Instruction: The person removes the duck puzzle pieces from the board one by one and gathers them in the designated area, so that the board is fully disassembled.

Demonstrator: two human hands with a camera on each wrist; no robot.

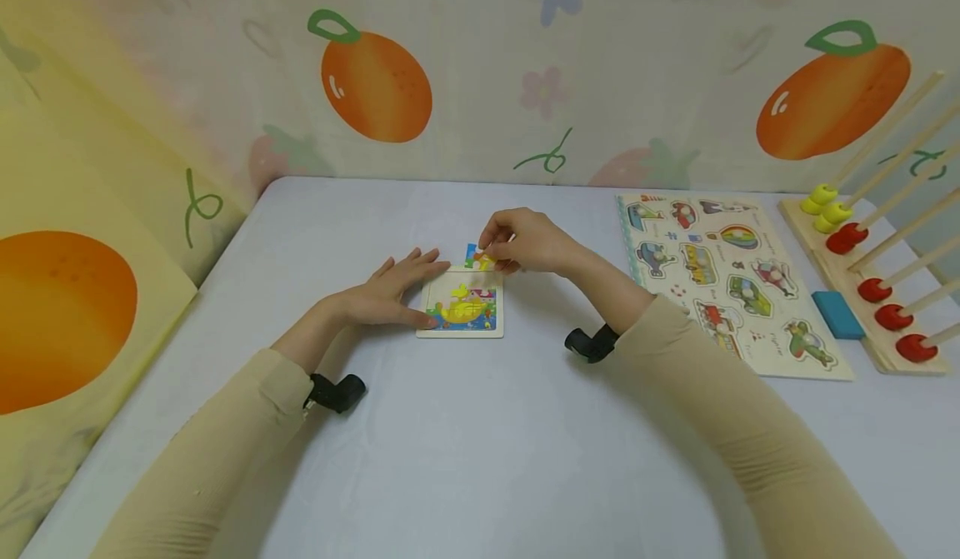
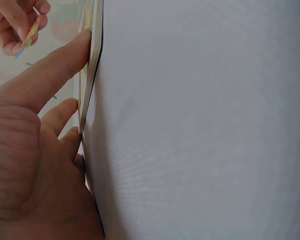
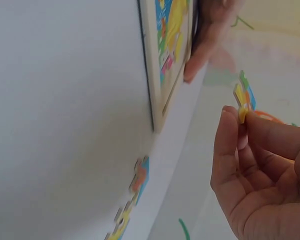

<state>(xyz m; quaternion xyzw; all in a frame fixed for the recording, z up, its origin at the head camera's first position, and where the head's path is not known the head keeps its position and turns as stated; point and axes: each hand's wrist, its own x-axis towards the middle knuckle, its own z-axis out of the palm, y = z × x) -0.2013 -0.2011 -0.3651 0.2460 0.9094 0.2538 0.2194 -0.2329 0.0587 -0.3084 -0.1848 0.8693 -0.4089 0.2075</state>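
A small square jigsaw puzzle board (image 1: 497,317) with a pale wooden rim lies in front of me. It shows a yellow duck on blue, while its upper part is bare wood. My left hand (image 1: 390,288) spreads over the board's left side, thumb on the lower left corner and fingers stretched toward the top edge. Above the board's far edge, my right hand (image 1: 531,242) pinches a jigsaw piece (image 3: 243,97) between thumb and fingertips. That piece is blue, yellow and orange, tilted and off the table. Loose jigsaw pieces (image 3: 140,177) lie past the board in the right wrist view.
To the right lies a large peg puzzle board (image 1: 690,292) with vehicle pictures. Beyond it stands a wooden bead rack (image 1: 870,309) with upright rods and red and yellow beads. A blue block (image 1: 837,315) sits between them. A printed cloth (image 1: 480,76) hangs behind the table.
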